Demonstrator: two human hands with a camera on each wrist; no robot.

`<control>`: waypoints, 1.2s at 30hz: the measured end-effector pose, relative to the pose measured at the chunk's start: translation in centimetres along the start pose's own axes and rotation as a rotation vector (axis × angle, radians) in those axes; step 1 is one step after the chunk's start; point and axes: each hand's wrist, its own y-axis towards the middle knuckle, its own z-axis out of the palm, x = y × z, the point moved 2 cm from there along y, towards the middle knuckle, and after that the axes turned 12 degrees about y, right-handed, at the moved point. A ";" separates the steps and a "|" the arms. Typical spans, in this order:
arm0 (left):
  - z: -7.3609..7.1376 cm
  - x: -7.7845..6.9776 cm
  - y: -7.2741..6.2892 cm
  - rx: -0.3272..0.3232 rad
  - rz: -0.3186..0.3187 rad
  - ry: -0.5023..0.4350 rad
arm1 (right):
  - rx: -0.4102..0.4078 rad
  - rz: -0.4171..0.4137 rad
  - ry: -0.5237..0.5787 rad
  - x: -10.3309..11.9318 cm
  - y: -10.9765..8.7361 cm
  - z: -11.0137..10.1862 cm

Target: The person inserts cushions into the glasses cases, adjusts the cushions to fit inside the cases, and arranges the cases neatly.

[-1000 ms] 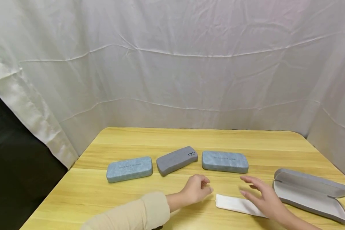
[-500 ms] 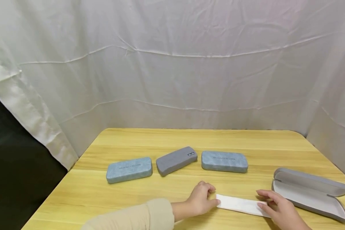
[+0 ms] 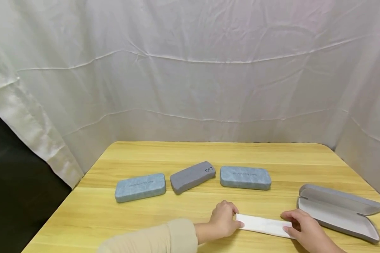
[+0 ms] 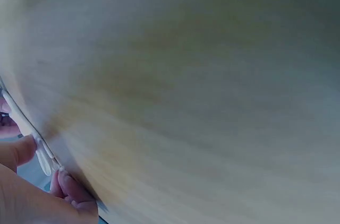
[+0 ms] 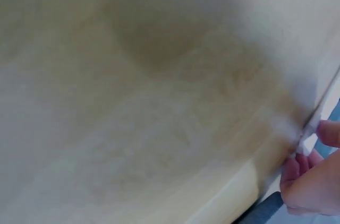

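A folded white cloth (image 3: 263, 225), a long narrow strip, lies on the wooden table (image 3: 158, 218). Its left end is pinched between the thumb and fingers of my left hand (image 3: 223, 219); in the left wrist view the cloth (image 4: 43, 155) shows between thumb and fingertips. At the other end my right hand (image 3: 307, 228) grips it, thumb on top and fingers at the far edge. Just right of that hand stands an open grey glasses case (image 3: 339, 214), its pale lining showing and its lid tilted up.
Three closed glasses cases lie in a row behind the hands: a blue one (image 3: 140, 188) at left, a grey one (image 3: 193, 176) with a small glasses print, and another blue one (image 3: 245, 177) at right. A white curtain (image 3: 190, 88) hangs behind the table.
Both hands have come down onto the cloth, the left moving right to its left end and the right to its right end, and now hold it. The cases stay where they were.
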 end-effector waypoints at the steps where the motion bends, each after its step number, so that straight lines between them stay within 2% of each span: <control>1: 0.0 0.0 0.0 -0.010 -0.008 0.022 | 0.013 -0.016 -0.004 0.1 0.1 0.0; 5: -0.3 -0.2 0.2 -0.031 -0.023 0.111 | 0.039 -0.037 -0.018 0.6 0.5 0.1; 10: -0.6 -0.4 0.4 0.021 -0.036 0.132 | 0.049 -0.038 -0.045 0.9 0.6 0.2; 16: -0.8 -0.4 0.1 0.005 0.028 0.034 | 0.070 -0.031 -0.051 0.8 0.3 0.0; 21: -0.6 -0.4 0.0 0.020 0.023 -0.050 | 0.091 -0.007 0.050 0.9 -0.2 -0.4; 25: -0.5 -0.3 0.2 0.032 0.023 -0.122 | 0.084 -0.055 0.109 0.6 -0.6 -0.9; 29: -0.4 -0.3 0.4 0.032 0.071 -0.231 | 0.053 -0.087 0.146 0.2 -1.1 -1.5; 33: -0.2 -0.7 0.8 0.052 0.106 -0.316 | 0.010 0.011 0.200 -0.3 -1.5 -2.2; 36: -0.1 -1.4 1.2 0.074 0.098 -0.324 | -0.030 0.101 0.234 -0.6 -1.7 -2.6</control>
